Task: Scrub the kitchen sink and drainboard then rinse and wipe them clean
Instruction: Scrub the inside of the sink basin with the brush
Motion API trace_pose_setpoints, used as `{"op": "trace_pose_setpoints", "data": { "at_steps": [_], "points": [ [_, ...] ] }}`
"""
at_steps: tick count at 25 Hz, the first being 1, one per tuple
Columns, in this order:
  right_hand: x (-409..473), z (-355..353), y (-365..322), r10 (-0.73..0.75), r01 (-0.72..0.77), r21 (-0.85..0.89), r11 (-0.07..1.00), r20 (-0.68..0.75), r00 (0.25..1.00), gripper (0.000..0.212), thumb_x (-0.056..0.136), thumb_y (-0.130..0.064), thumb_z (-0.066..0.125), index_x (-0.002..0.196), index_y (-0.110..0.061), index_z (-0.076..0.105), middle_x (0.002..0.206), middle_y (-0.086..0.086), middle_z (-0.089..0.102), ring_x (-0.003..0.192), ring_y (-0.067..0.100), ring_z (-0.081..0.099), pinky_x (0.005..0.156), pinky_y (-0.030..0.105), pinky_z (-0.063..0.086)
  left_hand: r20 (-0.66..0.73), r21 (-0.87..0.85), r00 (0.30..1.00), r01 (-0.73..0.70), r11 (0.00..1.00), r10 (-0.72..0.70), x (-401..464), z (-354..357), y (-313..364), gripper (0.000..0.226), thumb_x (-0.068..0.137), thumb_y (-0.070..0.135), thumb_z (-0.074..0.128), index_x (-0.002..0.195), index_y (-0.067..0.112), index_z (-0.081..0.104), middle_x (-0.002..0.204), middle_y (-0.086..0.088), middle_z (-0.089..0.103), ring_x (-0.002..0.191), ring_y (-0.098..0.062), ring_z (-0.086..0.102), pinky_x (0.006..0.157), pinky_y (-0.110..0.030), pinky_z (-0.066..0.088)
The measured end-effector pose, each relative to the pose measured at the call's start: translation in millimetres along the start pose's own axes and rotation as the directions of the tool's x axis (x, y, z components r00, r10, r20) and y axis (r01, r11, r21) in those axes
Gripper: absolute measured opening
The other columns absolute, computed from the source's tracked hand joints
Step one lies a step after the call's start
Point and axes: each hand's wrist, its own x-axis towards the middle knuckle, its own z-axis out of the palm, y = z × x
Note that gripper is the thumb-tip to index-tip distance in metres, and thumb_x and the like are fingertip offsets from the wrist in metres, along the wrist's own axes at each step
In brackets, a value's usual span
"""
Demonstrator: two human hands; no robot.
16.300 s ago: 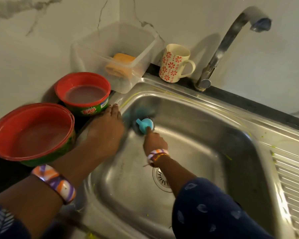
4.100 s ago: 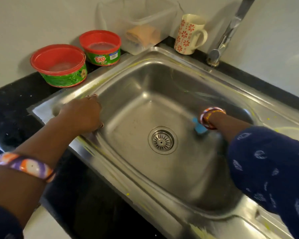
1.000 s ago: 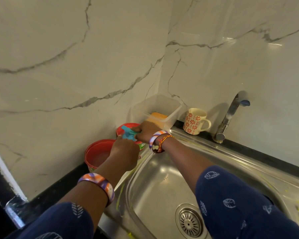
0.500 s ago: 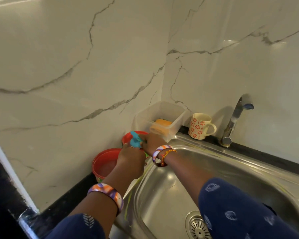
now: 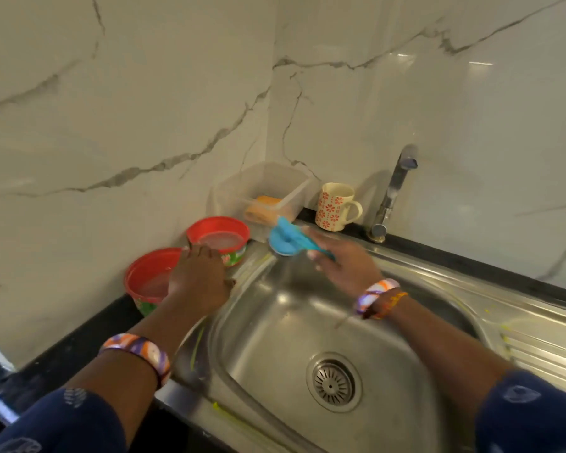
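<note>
Now the right hand [image 5: 343, 264] carries a blue scrubber [image 5: 283, 238] by its handle, fingers closed around it, and the round pad sits at the far left corner of the steel sink [image 5: 275, 328], on or just above the rim; blur hides whether it touches. That corner lies right beside the nearer soap tub [image 5: 218, 238], so the pad has probably just been loaded and is being brought to the metal. The left hand [image 5: 198, 279] rests over the sink's left rim between the two red tubs, fingers curled and holding nothing that I can see; it looks like a brace for the scrubbing arm. A second red tub [image 5: 147, 279] stands on the dark bench [image 5: 79, 341] close to that hand. Behind, a clear plastic box [image 5: 262, 188] with an orange sponge [image 5: 263, 206] and a patterned mug [image 5: 335, 206] are tucked against the marble wall, clear of the basin. Yellowish smears mark the rim and the ribbed drainboard [image 5: 543, 348], so scrubbing seems far from finished; the tap [image 5: 394, 194] is not running.
</note>
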Motion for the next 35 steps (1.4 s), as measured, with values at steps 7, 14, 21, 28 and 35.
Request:
{"op": "trace_pose_setpoints", "data": {
  "at_steps": [7,14,21,28,35],
  "points": [
    [-112,-78,99,0.2,0.259,-0.805,0.534,0.418,0.886,0.051,0.092,-0.039,0.051,0.14,-0.039,0.036,0.111,0.009,0.063,0.092,0.024,0.067,0.072,0.03,0.051,0.004,-0.038,0.928,-0.372,0.927,0.373,-8,8,40,0.06,0.099,0.037,0.036,0.149,0.013,0.015,0.158,-0.004,0.012,0.146,-0.017,0.01,0.117,-0.03,0.006],
    [-71,-28,143,0.379,0.096,-0.725,0.682,0.463,0.801,0.137,0.043,-0.071,-0.049,0.134,-0.025,0.044,0.107,0.005,0.063,0.099,0.022,0.063,0.075,0.03,0.044,0.202,-0.049,0.925,-0.318,0.947,0.321,-11,27,52,0.052,0.096,0.042,0.039,0.143,0.022,0.032,0.149,0.003,0.032,0.135,-0.018,0.035,0.11,-0.035,0.033],
    [23,56,85,0.078,0.362,-0.69,0.627,0.517,0.852,0.044,0.102,-0.033,0.023,0.139,-0.013,0.037,0.115,0.015,0.059,0.097,0.032,0.062,0.063,0.035,0.037,0.242,-0.016,0.913,-0.334,0.942,0.328,-17,41,53,0.051,0.097,0.038,0.039,0.145,0.022,0.031,0.152,0.002,0.027,0.139,-0.015,0.029,0.112,-0.033,0.032],
    [-100,-49,132,0.348,0.205,-0.81,0.55,0.445,0.825,0.044,0.103,-0.035,0.022,0.145,-0.023,0.026,0.109,0.005,0.058,0.106,0.026,0.061,0.082,0.034,0.049,0.189,-0.011,0.847,-0.504,0.864,0.497,-2,43,57,0.032,0.096,0.028,0.036,0.119,0.026,0.059,0.126,0.006,0.058,0.115,-0.018,0.055,0.09,-0.035,0.049],
    [-81,-28,125,0.336,0.293,-0.831,0.474,0.478,0.812,0.051,0.102,-0.022,0.027,0.151,-0.022,0.01,0.127,0.013,0.052,0.103,0.029,0.062,0.081,0.034,0.052,0.217,-0.035,0.839,-0.504,0.863,0.498,4,43,47,0.032,0.097,0.037,0.035,0.112,0.025,0.06,0.119,0.006,0.06,0.108,-0.017,0.057,0.085,-0.032,0.048]
  ]
}}
